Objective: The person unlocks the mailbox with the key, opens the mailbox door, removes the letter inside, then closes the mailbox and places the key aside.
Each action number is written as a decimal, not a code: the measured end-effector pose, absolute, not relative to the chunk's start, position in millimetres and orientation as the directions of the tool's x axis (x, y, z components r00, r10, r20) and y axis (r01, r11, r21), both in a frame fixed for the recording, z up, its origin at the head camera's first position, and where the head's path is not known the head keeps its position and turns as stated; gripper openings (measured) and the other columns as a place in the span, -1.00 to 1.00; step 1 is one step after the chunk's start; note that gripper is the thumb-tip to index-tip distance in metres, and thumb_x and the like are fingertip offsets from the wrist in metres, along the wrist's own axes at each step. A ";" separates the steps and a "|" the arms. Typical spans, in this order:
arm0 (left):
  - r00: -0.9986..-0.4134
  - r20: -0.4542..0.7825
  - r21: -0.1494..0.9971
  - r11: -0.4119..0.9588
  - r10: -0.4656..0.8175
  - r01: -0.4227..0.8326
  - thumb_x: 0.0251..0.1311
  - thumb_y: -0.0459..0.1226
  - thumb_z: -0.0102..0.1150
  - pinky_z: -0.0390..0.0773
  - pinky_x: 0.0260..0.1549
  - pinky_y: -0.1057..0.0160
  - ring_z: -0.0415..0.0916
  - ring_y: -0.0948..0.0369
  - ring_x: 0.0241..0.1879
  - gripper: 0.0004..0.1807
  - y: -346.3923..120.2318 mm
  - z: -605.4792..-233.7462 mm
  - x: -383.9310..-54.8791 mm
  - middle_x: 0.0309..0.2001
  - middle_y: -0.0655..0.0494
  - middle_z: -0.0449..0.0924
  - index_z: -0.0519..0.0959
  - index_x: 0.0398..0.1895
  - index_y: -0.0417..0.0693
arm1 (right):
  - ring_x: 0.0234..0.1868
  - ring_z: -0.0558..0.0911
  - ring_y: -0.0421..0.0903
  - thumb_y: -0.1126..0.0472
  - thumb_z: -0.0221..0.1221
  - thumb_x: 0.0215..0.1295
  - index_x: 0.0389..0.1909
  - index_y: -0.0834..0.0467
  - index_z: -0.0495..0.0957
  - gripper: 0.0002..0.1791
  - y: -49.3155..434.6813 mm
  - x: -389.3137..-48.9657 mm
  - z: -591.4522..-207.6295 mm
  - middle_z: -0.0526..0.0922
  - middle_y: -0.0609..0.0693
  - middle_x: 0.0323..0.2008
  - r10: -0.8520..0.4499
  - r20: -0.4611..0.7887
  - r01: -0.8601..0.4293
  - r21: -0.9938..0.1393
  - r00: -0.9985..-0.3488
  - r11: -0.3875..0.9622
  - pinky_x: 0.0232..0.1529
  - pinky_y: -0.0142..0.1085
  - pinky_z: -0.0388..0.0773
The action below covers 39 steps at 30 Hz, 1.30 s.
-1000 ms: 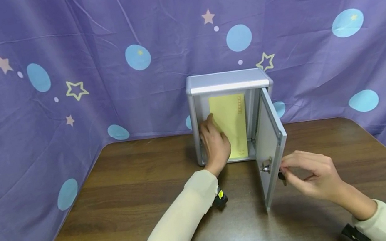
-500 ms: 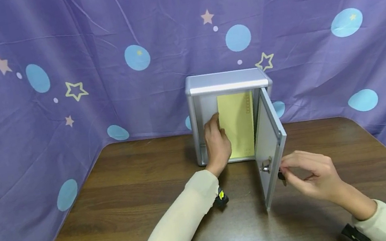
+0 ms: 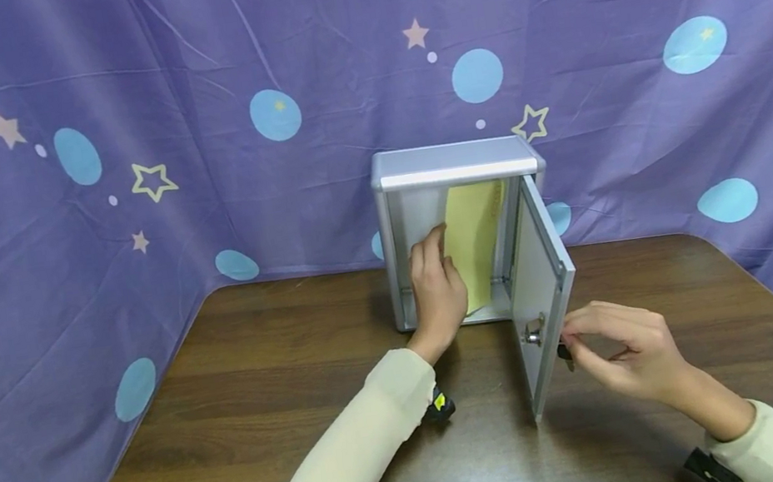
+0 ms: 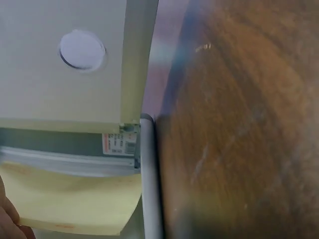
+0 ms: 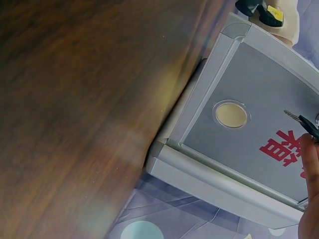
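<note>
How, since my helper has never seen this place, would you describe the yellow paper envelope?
On the brown wooden table stands a silver metal box with its grey door swung open. Inside, the left hand holds the tall, flat yellow paper envelope by its edge. Its yellow colour sets it apart from the grey walls around it.

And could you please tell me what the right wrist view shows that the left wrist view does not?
Only the right wrist view shows the red lettering on the door's outer face, plus the key held by the right hand. Only the left wrist view shows the printed label and the left hand at the yellow envelope's edge. Both share the door, its round window and the wooden table.
</note>
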<state>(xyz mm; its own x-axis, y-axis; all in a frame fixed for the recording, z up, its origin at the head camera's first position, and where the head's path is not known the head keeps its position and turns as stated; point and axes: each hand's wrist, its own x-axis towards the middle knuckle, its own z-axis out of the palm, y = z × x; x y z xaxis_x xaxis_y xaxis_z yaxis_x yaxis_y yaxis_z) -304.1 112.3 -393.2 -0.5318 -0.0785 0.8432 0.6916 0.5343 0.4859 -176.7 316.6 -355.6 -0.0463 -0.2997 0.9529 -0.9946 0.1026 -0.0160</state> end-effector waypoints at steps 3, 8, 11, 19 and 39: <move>-0.529 0.847 0.470 0.551 -0.060 0.690 0.14 -0.63 0.10 0.56 -0.05 0.12 0.47 -0.01 -0.05 -0.41 110.5 -388.9 -297.5 -0.04 -0.12 0.49 0.45 0.27 -0.16 | -0.47 0.66 -0.03 0.53 0.20 0.09 -0.46 0.41 0.67 -0.92 316.7 -176.1 -354.8 0.72 0.15 -0.44 -0.296 0.954 -0.995 -0.013 -0.043 0.100 -0.30 -0.44 0.65; -0.536 0.842 0.472 0.555 -0.054 0.685 0.13 -0.61 0.12 0.56 -0.11 0.11 0.50 0.01 -0.09 -0.43 103.5 -381.0 -287.9 -0.10 -0.07 0.53 0.52 0.23 -0.10 | -0.48 0.66 -0.03 0.54 0.20 0.08 -0.45 0.40 0.67 -0.92 315.5 -176.0 -352.9 0.71 0.15 -0.44 -0.298 0.954 -0.996 -0.017 -0.043 0.091 -0.33 -0.43 0.65; -0.539 0.841 0.478 0.538 -0.052 0.694 0.12 -0.60 0.12 0.54 -0.16 0.11 0.51 0.03 -0.13 -0.43 97.4 -376.1 -283.0 -0.14 -0.04 0.54 0.56 0.21 -0.07 | -0.48 0.65 -0.03 0.54 0.20 0.08 -0.45 0.40 0.67 -0.91 314.9 -175.6 -352.2 0.71 0.15 -0.44 -0.301 0.953 -0.996 -0.019 -0.045 0.090 -0.35 -0.44 0.64; -0.519 0.855 0.448 0.520 -0.011 0.727 0.13 -0.61 0.12 0.54 -0.21 0.09 0.52 0.06 -0.14 -0.44 83.1 -366.8 -271.2 -0.14 -0.02 0.56 0.60 0.20 -0.05 | -0.48 0.65 -0.05 0.52 0.20 0.10 -0.45 0.40 0.67 -0.92 316.2 -176.6 -354.0 0.71 0.14 -0.45 -0.305 0.951 -0.994 -0.019 -0.051 0.106 -0.37 -0.44 0.63; -0.357 0.931 0.302 0.399 0.072 0.866 0.13 -0.63 0.10 0.55 -0.34 0.38 0.48 0.14 -0.28 -0.51 48.1 -354.8 -260.4 -0.23 0.00 0.58 0.69 0.07 -0.09 | -0.48 0.65 -0.06 0.53 0.22 0.08 -0.46 0.40 0.67 -0.93 317.1 -176.5 -355.9 0.71 0.13 -0.44 -0.305 0.951 -0.993 -0.022 -0.057 0.116 -0.34 -0.45 0.64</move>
